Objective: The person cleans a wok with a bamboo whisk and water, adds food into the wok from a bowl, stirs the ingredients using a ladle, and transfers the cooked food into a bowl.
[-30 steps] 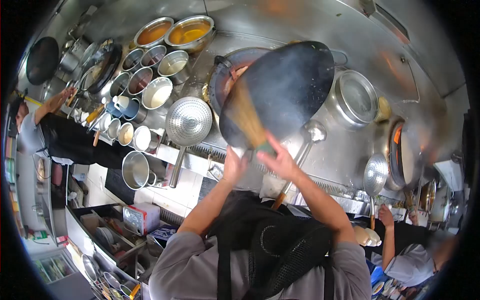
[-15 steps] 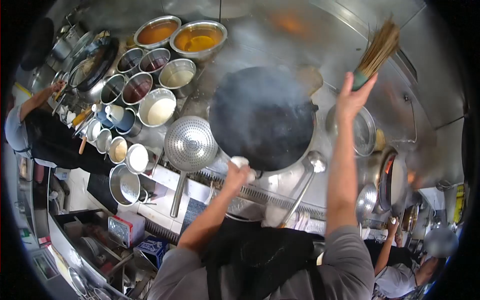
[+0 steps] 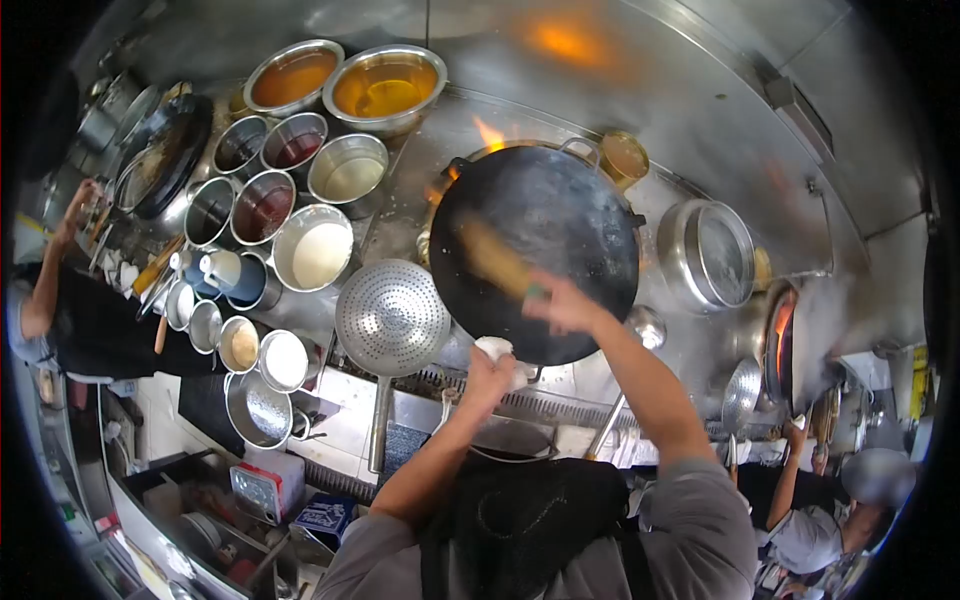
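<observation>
A large black wok (image 3: 545,215) sits on the burner, with flames showing at its far left rim and faint steam over it. Inside it, blurred by motion, is a bamboo wok brush (image 3: 495,260), its green-bound end in the closed fingers of my right hand (image 3: 565,305). At the wok's near edge my left hand (image 3: 488,378) is closed around a folded white cloth (image 3: 494,347). The wok handle under the cloth is mostly hidden. Just left of the wok lies a perforated strainer (image 3: 393,315). A ladle (image 3: 645,326) rests to its right.
Metal pots of sauces (image 3: 315,247) and two bowls of amber liquid (image 3: 388,88) stand at the left. A round steel pan (image 3: 722,255) sits on the right. Co-workers stand at both sides, one (image 3: 800,530) near another flaming wok (image 3: 790,335).
My right hand has swung the brush from raised at the upper right down into the wok. Smoke has thinned and flames now show behind the wok. My left hand keeps the cloth.
</observation>
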Demonstrator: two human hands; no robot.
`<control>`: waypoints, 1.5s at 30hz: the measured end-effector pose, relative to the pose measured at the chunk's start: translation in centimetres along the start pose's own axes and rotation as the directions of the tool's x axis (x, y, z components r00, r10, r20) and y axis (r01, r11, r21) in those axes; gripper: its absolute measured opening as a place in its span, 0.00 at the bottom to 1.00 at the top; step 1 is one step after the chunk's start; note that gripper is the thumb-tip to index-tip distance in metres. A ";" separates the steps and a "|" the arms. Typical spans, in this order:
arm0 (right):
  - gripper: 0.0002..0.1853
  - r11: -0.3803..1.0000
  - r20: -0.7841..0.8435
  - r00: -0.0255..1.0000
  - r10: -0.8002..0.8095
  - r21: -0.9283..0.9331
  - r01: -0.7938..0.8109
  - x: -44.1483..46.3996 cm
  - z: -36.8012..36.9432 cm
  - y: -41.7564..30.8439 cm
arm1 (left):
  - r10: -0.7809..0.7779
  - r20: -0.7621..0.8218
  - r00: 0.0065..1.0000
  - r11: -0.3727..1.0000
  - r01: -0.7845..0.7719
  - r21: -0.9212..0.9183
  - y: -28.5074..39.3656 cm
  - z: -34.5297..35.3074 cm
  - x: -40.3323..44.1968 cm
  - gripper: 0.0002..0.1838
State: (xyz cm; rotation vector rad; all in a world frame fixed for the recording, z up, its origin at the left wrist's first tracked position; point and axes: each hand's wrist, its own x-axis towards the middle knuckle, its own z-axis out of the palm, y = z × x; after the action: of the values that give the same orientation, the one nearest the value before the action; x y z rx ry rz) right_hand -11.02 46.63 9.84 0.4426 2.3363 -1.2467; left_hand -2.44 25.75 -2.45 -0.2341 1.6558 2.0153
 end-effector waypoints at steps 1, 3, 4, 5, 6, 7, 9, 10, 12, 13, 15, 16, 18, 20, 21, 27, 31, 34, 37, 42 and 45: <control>0.42 0.999 0.128 0.991 -0.029 -0.019 0.031 -2.1 0.0 -0.4 | -0.017 0.020 1.000 0.994 0.019 -0.111 0.4 -0.5 -0.3 0.19; 0.47 0.934 0.538 0.782 0.316 -0.322 -0.155 -6.5 -5.7 -1.0 | 0.016 0.096 0.995 0.983 0.002 -0.185 0.9 -1.3 -1.7 0.20; 0.42 0.872 0.316 0.861 0.399 -0.421 -0.250 -6.6 -9.7 1.3 | -0.032 0.121 0.992 0.966 0.062 -0.253 1.4 -1.4 -2.1 0.20; 0.37 0.802 0.075 0.886 0.458 -0.464 -0.375 -6.8 -13.6 3.5 | -0.070 0.145 0.987 0.941 0.114 -0.318 2.3 -1.3 -2.2 0.21; 0.36 0.694 -0.328 0.939 -0.102 -0.699 -0.169 -5.6 -15.8 8.0 | -0.105 0.179 0.978 0.938 0.158 -0.308 4.0 -1.0 -3.0 0.20; 0.37 0.806 -0.621 0.740 -0.258 -0.561 -0.189 -4.6 -16.0 6.9 | -0.098 0.182 0.978 0.939 0.151 -0.309 4.3 -0.7 -3.0 0.20; 0.39 0.910 -0.895 0.183 -0.407 -0.415 -0.002 -0.5 -15.2 4.7 | -0.127 0.160 0.979 0.933 0.173 -0.316 4.4 -0.4 -3.4 0.19; 0.40 0.891 -0.900 -0.088 -0.427 -0.436 0.129 1.8 -14.0 3.4 | -0.127 0.152 0.980 0.935 0.169 -0.313 3.9 -0.4 -3.2 0.19; 0.41 0.851 -0.963 -0.041 -0.267 -0.256 0.459 4.3 -8.1 -0.6 | -0.017 0.169 0.986 0.933 0.076 -0.352 2.8 -0.7 -2.6 0.18; 0.40 0.927 -0.936 0.207 -0.285 -0.214 0.308 6.7 -5.3 0.8 | -0.021 0.160 0.987 0.935 0.076 -0.345 3.0 -0.8 -2.8 0.18; 0.43 0.996 -0.146 0.987 -0.071 -0.059 0.063 6.2 -0.3 0.8 | -0.054 0.154 0.987 0.924 0.108 -0.368 4.0 -0.7 -3.2 0.16; 0.42 0.974 -0.004 0.981 -0.194 -0.120 0.192 3.1 -0.3 -0.1 | -0.021 0.143 0.989 0.913 0.077 -0.400 3.4 -0.7 -2.8 0.17; 0.39 0.970 0.323 0.936 -0.142 -0.143 0.197 -1.7 -2.9 -0.3 | -0.011 0.111 0.994 0.922 0.053 -0.384 3.4 -1.2 -2.6 0.18; 0.37 0.957 0.261 0.959 0.113 -0.288 -0.035 -2.4 -8.1 2.8 | 0.010 0.078 0.997 0.938 0.018 -0.346 3.3 -1.3 -3.2 0.21; 0.37 0.915 0.001 0.985 0.172 -0.370 -0.159 -1.8 -9.8 4.1 | 0.004 0.076 0.997 0.938 0.023 -0.346 3.0 -1.4 -3.0 0.21; 0.39 0.940 0.229 0.956 0.185 -0.327 -0.103 -5.6 -6.3 2.5 | -0.032 0.043 0.999 0.941 0.045 -0.336 4.1 -0.7 -3.3 0.19; 0.36 0.623 -0.295 0.951 -0.094 -0.763 -0.175 -5.0 -18.3 6.4 | -0.126 0.028 0.992 0.963 0.129 -0.238 6.0 -0.1 -4.6 0.18; 0.36 0.865 -0.824 0.343 -0.451 -0.498 -0.060 -0.5 -17.0 5.7 | -0.082 0.031 0.996 0.972 0.087 -0.219 4.9 0.0 -3.7 0.18; 0.36 0.866 -0.892 -0.203 -0.404 -0.445 0.229 4.6 -8.8 1.6 | -0.076 0.022 0.997 0.965 0.079 -0.250 4.8 0.3 -3.5 0.17; 0.44 0.963 0.445 0.892 -0.085 -0.192 0.187 -2.3 -2.0 -1.3 | -0.025 0.048 0.999 0.952 0.038 -0.303 4.6 0.0 -3.0 0.16; 0.39 0.902 0.332 0.890 0.314 -0.396 -0.170 -3.7 -12.3 4.1 | -0.020 0.035 0.999 0.951 0.030 -0.308 3.7 0.0 -3.5 0.15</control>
State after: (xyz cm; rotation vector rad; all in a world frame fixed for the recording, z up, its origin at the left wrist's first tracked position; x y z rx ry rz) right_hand -8.86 58.97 14.94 0.3188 2.0246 -0.6892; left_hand -1.33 24.30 2.28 -0.3286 1.3048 2.2410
